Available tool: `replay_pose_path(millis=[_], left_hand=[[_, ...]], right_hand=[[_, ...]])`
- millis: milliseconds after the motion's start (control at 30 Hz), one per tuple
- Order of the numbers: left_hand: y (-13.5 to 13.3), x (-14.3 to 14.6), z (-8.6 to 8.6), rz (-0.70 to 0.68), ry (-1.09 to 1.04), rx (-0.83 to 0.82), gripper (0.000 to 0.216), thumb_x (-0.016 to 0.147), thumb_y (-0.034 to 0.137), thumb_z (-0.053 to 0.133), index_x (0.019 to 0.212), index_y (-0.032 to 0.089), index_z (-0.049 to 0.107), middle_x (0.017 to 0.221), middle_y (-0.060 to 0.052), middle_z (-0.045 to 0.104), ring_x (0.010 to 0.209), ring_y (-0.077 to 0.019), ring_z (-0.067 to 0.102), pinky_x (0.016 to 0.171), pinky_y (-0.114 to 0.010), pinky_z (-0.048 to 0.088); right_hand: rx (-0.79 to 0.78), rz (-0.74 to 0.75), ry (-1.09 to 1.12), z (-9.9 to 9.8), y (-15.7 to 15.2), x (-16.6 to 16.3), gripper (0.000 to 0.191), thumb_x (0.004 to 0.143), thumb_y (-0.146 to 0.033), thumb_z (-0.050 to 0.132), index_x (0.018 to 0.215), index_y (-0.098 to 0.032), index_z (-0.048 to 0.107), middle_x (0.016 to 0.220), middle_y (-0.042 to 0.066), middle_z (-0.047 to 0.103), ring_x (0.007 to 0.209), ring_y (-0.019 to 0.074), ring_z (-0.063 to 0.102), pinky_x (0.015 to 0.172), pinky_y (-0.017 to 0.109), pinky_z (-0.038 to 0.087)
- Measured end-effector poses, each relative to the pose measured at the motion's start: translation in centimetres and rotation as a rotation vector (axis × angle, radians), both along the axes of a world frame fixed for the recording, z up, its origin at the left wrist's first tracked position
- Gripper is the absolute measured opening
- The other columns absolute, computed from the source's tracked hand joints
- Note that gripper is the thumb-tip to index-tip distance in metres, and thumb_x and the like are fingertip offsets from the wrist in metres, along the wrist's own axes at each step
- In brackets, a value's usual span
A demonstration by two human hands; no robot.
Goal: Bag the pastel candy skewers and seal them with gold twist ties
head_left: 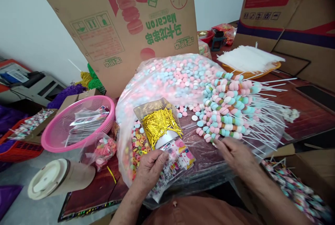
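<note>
My left hand is closed, pinching the top of a small clear printed bag that lies on a stack of the same bags. My right hand reaches to the near end of a pile of candy skewers, its fingers curled over a white stick at the lowest skewer. A clear packet of gold twist ties lies just beyond my left hand. Loose pink, blue and white round candies fill a big clear plastic bag behind everything.
A pink basket with packets sits at left, a lidded paper cup on its side nearer. Cardboard boxes stand at the back. A tray of white sticks is at back right. A box of wrapped candy is at lower right.
</note>
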State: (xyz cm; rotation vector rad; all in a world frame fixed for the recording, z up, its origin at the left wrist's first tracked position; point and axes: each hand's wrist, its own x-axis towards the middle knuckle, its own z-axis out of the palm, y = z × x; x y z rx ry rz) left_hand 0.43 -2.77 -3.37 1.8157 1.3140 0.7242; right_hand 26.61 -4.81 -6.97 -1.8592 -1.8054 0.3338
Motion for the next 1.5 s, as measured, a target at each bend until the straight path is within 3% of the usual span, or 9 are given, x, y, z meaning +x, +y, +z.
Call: replay_pose_path(millis=[100, 200, 333, 433, 600, 867, 1067, 1300, 1500], left_hand=[[0.3, -1.2, 0.0, -0.025, -0.013, 0.139, 0.04, 0.087, 0.038, 0.039, 0.055, 0.016, 0.048, 0.052, 0.002, 0.04, 0.05, -0.0098, 0.039, 0.049, -0.021, 0.032], [0.4, -2.0, 0.1, -0.085, -0.033, 0.278, 0.037, 0.089, 0.034, 0.038, 0.06, 0.016, 0.054, 0.054, 0.0, 0.048, 0.053, -0.0116, 0.046, 0.053, -0.022, 0.037], [0.5, -2.5, 0.7, -0.158, 0.003, 0.4, 0.034, 0.089, 0.03, 0.038, 0.067, 0.016, 0.06, 0.059, -0.003, 0.057, 0.059, -0.0136, 0.053, 0.059, -0.024, 0.042], [0.6, -2.7, 1.1, -0.19, 0.064, 0.434, 0.031, 0.089, 0.026, 0.038, 0.07, 0.016, 0.06, 0.062, -0.004, 0.06, 0.061, -0.0136, 0.055, 0.059, -0.024, 0.042], [0.8, -2.6, 1.6, -0.206, 0.131, 0.413, 0.033, 0.09, 0.026, 0.035, 0.069, 0.015, 0.057, 0.061, -0.003, 0.057, 0.059, -0.0125, 0.052, 0.057, -0.024, 0.04], [1.9, -1.9, 3.2, -0.354, 0.466, 0.591, 0.037, 0.09, 0.03, 0.038, 0.06, 0.016, 0.053, 0.056, -0.001, 0.055, 0.056, -0.0129, 0.048, 0.057, -0.028, 0.035], [3.7, -0.9, 5.4, -0.183, 0.686, 0.847, 0.026, 0.083, 0.032, 0.052, 0.062, 0.02, 0.061, 0.075, -0.001, 0.066, 0.076, -0.0182, 0.053, 0.093, -0.048, 0.026], [4.1, -1.4, 5.2, -0.311, 0.598, 0.736, 0.024, 0.085, 0.028, 0.049, 0.064, 0.02, 0.059, 0.079, 0.003, 0.066, 0.08, -0.0157, 0.055, 0.103, -0.051, 0.013], [5.1, -1.8, 6.7, -0.396, 0.534, 0.601, 0.03, 0.088, 0.026, 0.041, 0.063, 0.018, 0.056, 0.065, 0.001, 0.061, 0.069, -0.0136, 0.055, 0.1, -0.046, 0.021]], right_hand=[[0.009, -0.022, -0.525, -2.0, -0.8, 3.3, 0.016, 0.081, -0.025, 0.047, 0.072, -0.016, 0.057, 0.071, 0.009, 0.058, 0.071, 0.0258, 0.054, 0.057, 0.033, 0.038], [0.02, 0.029, -0.667, -3.7, -1.3, 5.0, 0.021, 0.077, -0.008, 0.041, 0.079, -0.016, 0.06, 0.073, 0.01, 0.062, 0.074, 0.0273, 0.057, 0.061, 0.037, 0.042], [0.233, 0.178, -0.456, -3.5, -1.1, 6.1, 0.027, 0.081, -0.01, 0.034, 0.084, -0.017, 0.06, 0.077, 0.009, 0.065, 0.073, 0.0224, 0.061, 0.065, 0.035, 0.048], [0.426, 0.249, -0.207, -1.3, -1.5, 5.8, 0.023, 0.086, -0.017, 0.037, 0.097, -0.018, 0.058, 0.088, 0.008, 0.066, 0.081, 0.0195, 0.062, 0.072, 0.031, 0.05], [0.502, 0.365, -0.105, 1.8, -2.4, 3.9, 0.027, 0.084, -0.013, 0.045, 0.107, -0.021, 0.058, 0.09, 0.007, 0.066, 0.084, 0.0182, 0.062, 0.077, 0.03, 0.05], [0.453, 0.443, -0.078, 1.2, -2.5, 2.8, 0.029, 0.083, -0.011, 0.042, 0.102, -0.021, 0.061, 0.089, 0.008, 0.068, 0.082, 0.0172, 0.063, 0.074, 0.028, 0.052], [0.273, 0.518, 0.147, 0.1, -2.8, 0.1, 0.026, 0.087, -0.009, 0.039, 0.105, -0.019, 0.055, 0.083, 0.006, 0.064, 0.074, 0.0144, 0.062, 0.061, 0.023, 0.051], [0.276, 0.488, 0.227, -0.4, -2.9, -0.8, 0.024, 0.087, -0.01, 0.04, 0.102, -0.019, 0.056, 0.078, 0.005, 0.063, 0.07, 0.0147, 0.061, 0.059, 0.023, 0.05], [0.294, 0.469, 0.278, 0.1, -2.8, -1.0, 0.022, 0.087, -0.012, 0.042, 0.101, -0.02, 0.056, 0.082, 0.006, 0.066, 0.073, 0.0149, 0.063, 0.062, 0.023, 0.052]])
